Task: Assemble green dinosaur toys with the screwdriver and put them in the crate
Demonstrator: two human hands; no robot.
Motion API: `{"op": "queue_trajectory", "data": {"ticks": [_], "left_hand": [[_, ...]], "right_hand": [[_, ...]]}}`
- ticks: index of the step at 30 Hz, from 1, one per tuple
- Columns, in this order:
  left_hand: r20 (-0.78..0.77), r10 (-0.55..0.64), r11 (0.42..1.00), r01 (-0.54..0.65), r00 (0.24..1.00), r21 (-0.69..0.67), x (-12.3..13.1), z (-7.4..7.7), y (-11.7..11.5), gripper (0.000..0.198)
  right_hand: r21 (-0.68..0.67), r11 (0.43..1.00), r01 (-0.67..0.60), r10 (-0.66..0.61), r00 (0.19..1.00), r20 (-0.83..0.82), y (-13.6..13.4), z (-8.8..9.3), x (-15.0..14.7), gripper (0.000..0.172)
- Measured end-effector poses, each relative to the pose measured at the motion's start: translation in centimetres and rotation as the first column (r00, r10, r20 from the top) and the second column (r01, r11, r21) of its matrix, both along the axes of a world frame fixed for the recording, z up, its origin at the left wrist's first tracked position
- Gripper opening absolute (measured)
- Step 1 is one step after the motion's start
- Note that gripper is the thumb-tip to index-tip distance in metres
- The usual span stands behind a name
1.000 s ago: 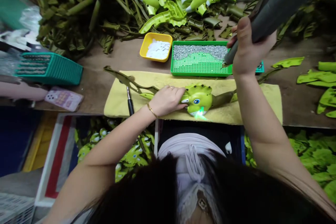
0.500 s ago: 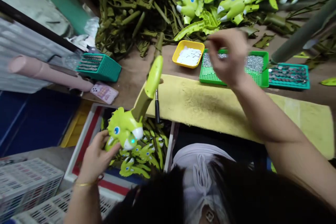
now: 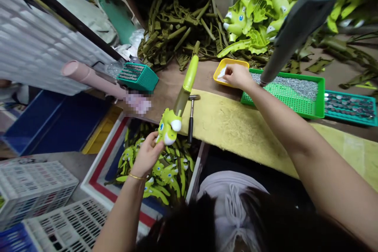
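Green dino toy (image 3: 169, 126) gripped by L hand (image 3: 147, 155); R hand (image 3: 238, 77) half-curled, fingers (image 3: 228, 71) on white bits (image 3: 221, 74) in yellow tray (image 3: 234, 62)

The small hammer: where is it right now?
The small hammer lies on the yellow cloth in the head view, just right of the green toy dinosaur held in the left hand.

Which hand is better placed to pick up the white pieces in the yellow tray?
Probably the right hand: it is at the yellow tray, over the white pieces. The left hand is holding the green toy dinosaur, away from the tray.
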State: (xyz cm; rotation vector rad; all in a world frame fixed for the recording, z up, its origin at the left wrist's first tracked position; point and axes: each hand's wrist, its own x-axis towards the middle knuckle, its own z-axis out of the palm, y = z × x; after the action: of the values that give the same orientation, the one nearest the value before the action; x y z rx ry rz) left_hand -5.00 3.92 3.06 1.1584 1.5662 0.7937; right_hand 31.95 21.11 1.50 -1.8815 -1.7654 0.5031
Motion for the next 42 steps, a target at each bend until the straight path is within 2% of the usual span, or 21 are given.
{"op": "queue_trajectory", "data": {"ticks": [2, 4, 7, 9, 10, 14, 19, 26, 28, 30, 31, 33, 35, 36, 37, 39, 42], "left_hand": [[0.020, 0.013, 1.000, -0.013, 1.000, -0.004, 1.0, 0.2, 0.1, 0.061], [0.041, 0.033, 0.999, -0.032, 0.999, -0.013, 2.5, 0.5, 0.2, 0.061], [0.163, 0.017, 0.999, -0.012, 0.986, -0.030, 5.1, 0.6, 0.4, 0.053], [0.276, -0.034, 0.998, 0.048, 0.961, -0.044, 6.8, 0.6, 0.7, 0.047], [0.316, -0.046, 0.997, 0.066, 0.948, -0.051, 7.5, 0.5, 0.8, 0.045], [0.395, -0.027, 0.997, 0.054, 0.918, -0.056, 9.2, 0.4, 1.0, 0.045], [0.414, -0.014, 0.998, 0.037, 0.910, -0.047, 9.6, 0.5, 0.9, 0.051], [0.422, 0.009, 0.999, 0.013, 0.906, -0.049, 10.4, 0.0, 0.2, 0.054], [0.394, 0.010, 0.999, 0.012, 0.919, -0.052, 9.9, -0.2, -0.2, 0.053], [0.339, 0.014, 1.000, -0.006, 0.941, -0.025, 8.8, -0.3, -0.7, 0.051], [0.308, 0.027, 1.000, -0.028, 0.951, 0.000, 8.0, -0.3, -1.0, 0.051], [0.252, 0.078, 0.995, -0.092, 0.965, 0.042, 6.5, -0.6, -1.4, 0.052], [0.221, 0.130, 0.988, -0.144, 0.967, 0.048, 5.3, -0.9, -1.9, 0.055], [0.212, 0.146, 0.986, -0.159, 0.966, 0.044, 4.9, -1.0, -2.1, 0.056], [0.205, 0.156, 0.985, -0.167, 0.966, 0.039, 4.6, -1.2, -2.2, 0.057], [0.195, 0.164, 0.985, -0.172, 0.967, 0.028, 4.2, -1.6, -2.6, 0.058], [0.152, 0.165, 0.985, -0.170, 0.975, 0.023, 3.6, -2.2, -3.0, 0.056]], "right_hand": [[0.133, 0.990, 0.037, -0.010, 0.979, -0.204, -2.0, 1.0, -1.3, 0.010], [0.205, 0.978, 0.032, 0.059, 0.905, -0.422, -5.1, 2.1, -3.6, 0.015], [0.149, 0.972, -0.183, 0.235, 0.711, -0.662, -10.7, 3.3, -7.3, 0.024], [0.100, 0.953, -0.286, 0.260, 0.604, -0.753, -13.7, 3.6, -8.9, 0.033], [0.086, 0.950, -0.300, 0.251, 0.569, -0.783, -14.6, 3.6, -9.4, 0.036], [0.088, 0.959, -0.268, 0.218, 0.505, -0.835, -15.7, 3.0, -9.9, 0.042], [0.105, 0.968, -0.227, 0.210, 0.507, -0.836, -15.3, 3.2, -9.8, 0.044], [0.153, 0.954, -0.257, 0.276, 0.558, -0.782, -15.4, 4.0, -10.2, 0.041], [0.134, 0.933, -0.335, 0.307, 0.542, -0.783, -15.4, 3.5, -10.0, 0.041], [0.067, 0.887, -0.457, 0.329, 0.522, -0.787, -15.1, 2.6, -9.8, 0.044], [0.019, 0.870, -0.493, 0.327, 0.547, -0.770, -14.8, 2.0, -9.9, 0.046], [-0.077, 0.871, -0.486, 0.331, 0.695, -0.638, -14.3, 0.6, -10.7, 0.052], [-0.156, 0.874, -0.460, 0.386, 0.853, -0.352, -13.8, -0.5, -12.4, 0.055], [-0.200, 0.865, -0.460, 0.427, 0.884, -0.190, -13.7, -0.8, -13.4, 0.054], [-0.243, 0.852, -0.463, 0.464, 0.884, -0.057, -13.6, -1.0, -14.4, 0.053], [-0.302, 0.842, -0.446, 0.491, 0.867, 0.089, -13.7, -1.0, -16.0, 0.047], [-0.322, 0.858, -0.399, 0.454, 0.884, 0.115, -14.2, -0.5, -16.1, 0.039]]}}
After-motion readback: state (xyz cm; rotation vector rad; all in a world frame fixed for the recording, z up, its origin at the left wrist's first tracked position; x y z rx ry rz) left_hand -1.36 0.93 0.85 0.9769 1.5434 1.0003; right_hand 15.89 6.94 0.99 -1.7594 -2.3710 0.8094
